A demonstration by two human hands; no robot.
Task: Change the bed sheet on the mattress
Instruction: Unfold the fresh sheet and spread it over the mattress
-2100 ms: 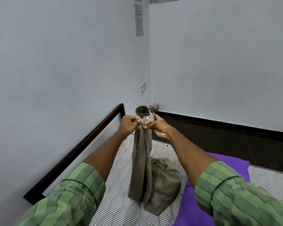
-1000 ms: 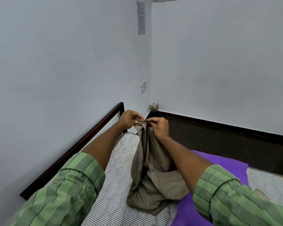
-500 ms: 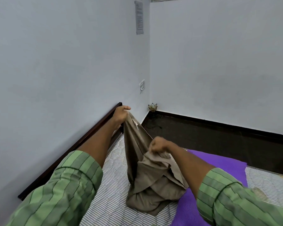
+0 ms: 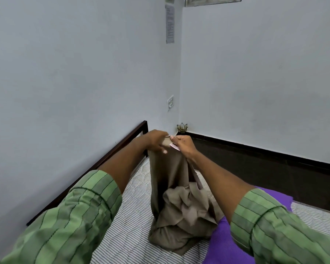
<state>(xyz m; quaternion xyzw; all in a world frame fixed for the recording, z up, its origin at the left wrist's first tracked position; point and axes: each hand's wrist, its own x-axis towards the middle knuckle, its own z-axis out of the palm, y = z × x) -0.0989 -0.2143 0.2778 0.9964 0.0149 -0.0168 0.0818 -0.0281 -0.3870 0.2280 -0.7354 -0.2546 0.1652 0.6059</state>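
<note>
A taupe bed sheet (image 4: 171, 189) hangs bunched from both hands, its lower part piled on the striped mattress (image 4: 130, 221). My left hand (image 4: 156, 141) holds the sheet's top edge, fingers bent over the cloth. My right hand (image 4: 183, 145) pinches the same edge right beside it, at a small pink label. Both hands are raised above the mattress near the bed's far corner, almost touching each other.
A purple pillow (image 4: 231, 242) lies on the mattress to the right of the pile. The dark bed frame rail (image 4: 103, 161) runs along the left wall. A small lotus-shaped holder (image 4: 182, 128) sits in the floor corner; dark floor lies beyond the bed.
My right hand rose from the bunched cloth to the top edge beside my left hand. The sheet now hangs longer and straighter from both hands.
</note>
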